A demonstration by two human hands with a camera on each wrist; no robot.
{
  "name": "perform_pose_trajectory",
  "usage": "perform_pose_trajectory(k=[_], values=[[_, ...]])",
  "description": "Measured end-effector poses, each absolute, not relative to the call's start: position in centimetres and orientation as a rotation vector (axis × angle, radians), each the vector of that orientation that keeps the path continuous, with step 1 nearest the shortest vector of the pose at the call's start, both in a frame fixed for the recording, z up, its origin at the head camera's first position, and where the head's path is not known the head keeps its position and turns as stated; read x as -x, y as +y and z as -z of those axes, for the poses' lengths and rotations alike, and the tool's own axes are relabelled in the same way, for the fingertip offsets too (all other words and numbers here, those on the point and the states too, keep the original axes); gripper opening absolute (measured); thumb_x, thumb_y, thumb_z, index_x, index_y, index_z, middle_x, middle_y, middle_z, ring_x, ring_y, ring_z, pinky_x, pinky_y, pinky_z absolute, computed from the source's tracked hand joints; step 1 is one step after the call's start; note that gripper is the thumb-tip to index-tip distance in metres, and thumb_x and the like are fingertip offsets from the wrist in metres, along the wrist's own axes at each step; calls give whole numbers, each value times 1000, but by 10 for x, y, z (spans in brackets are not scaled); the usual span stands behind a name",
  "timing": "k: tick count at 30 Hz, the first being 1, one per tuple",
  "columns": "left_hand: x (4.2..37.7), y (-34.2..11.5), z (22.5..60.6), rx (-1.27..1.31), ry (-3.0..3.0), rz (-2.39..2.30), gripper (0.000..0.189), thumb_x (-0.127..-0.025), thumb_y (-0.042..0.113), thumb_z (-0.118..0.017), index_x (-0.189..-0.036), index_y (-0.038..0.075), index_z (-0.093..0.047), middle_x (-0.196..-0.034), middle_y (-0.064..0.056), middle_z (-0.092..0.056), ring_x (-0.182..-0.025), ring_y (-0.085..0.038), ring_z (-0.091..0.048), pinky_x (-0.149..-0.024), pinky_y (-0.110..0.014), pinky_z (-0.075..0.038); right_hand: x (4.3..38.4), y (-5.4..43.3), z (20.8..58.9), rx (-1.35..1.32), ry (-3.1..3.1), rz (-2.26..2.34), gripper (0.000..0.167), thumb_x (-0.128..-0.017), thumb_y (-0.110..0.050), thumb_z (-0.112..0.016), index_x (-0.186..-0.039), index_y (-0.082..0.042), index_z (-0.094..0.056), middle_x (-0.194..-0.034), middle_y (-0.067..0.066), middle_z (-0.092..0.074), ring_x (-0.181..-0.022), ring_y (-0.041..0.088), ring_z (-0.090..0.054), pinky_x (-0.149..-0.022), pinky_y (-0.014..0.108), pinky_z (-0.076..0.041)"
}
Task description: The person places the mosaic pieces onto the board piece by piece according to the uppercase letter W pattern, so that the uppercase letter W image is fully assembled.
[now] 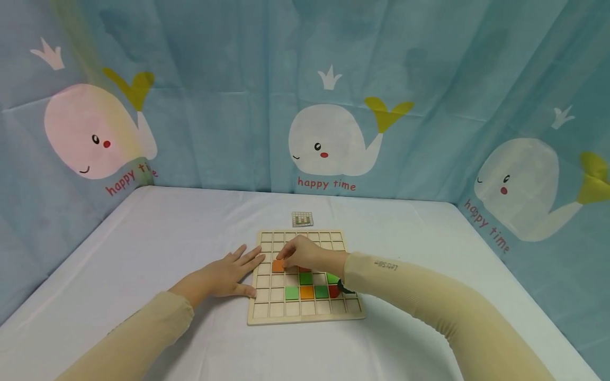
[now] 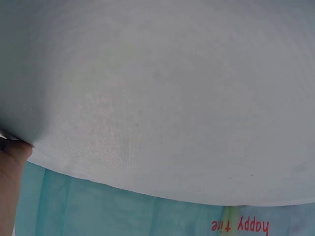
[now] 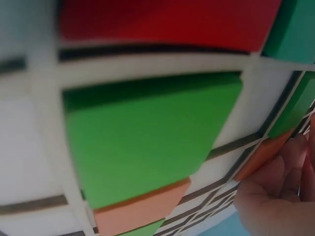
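Observation:
A wooden grid board [image 1: 277,309] lies on the white table, with coloured square tiles in some of its cells. My right hand [image 1: 307,254] reaches over the board and pinches an orange tile [image 1: 278,266] in its left part. Another orange-red tile [image 1: 304,269] is partly covered by that hand. Nearer me are a green tile [image 1: 305,279] and a row holding light green [image 1: 292,292], orange [image 1: 307,292], dark green [image 1: 321,291] and red [image 1: 333,291] tiles. With fingers spread, my left hand [image 1: 224,276] rests at the board's left edge, fingertips on the rim.
Just beyond the board lies a small card [image 1: 302,219] printed with a grid pattern. A blue curtain [image 1: 229,132] with whale pictures encloses the back and sides of the white-covered table [image 1: 405,227]. My right sleeve [image 1: 405,280] crosses the board's right side.

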State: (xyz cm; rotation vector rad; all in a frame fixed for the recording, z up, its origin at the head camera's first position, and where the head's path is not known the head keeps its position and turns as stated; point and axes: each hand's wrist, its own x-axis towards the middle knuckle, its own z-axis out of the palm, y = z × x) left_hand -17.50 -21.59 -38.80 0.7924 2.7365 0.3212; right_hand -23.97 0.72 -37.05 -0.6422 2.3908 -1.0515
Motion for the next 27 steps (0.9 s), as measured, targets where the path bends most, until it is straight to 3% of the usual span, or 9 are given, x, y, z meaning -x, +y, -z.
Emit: perform_pose_trajectory(k=[14, 27], values=[[176, -212, 386, -785, 2725, -310, 93, -88, 62, -53, -154, 3, -24, -160, -17, -13, -143, -49, -9, -110, -63, -21, 242, 13, 373, 594, 2385, 1087, 12, -86, 0, -72, -98, -2, -75, -88, 1, -66, -78, 13, -55, -71, 24, -49], [176, -213, 389, -757, 2723, -320, 93, -88, 62, -54, -154, 6, -23, -161, -16, -11, -143, -48, -8, -111, -62, -19, 244, 51, 356, 480, 2326, 1291, 20, -89, -3, -69, -109, 1, -71, -101, 8, -67, -91, 18, -58, -83, 35, -52]])
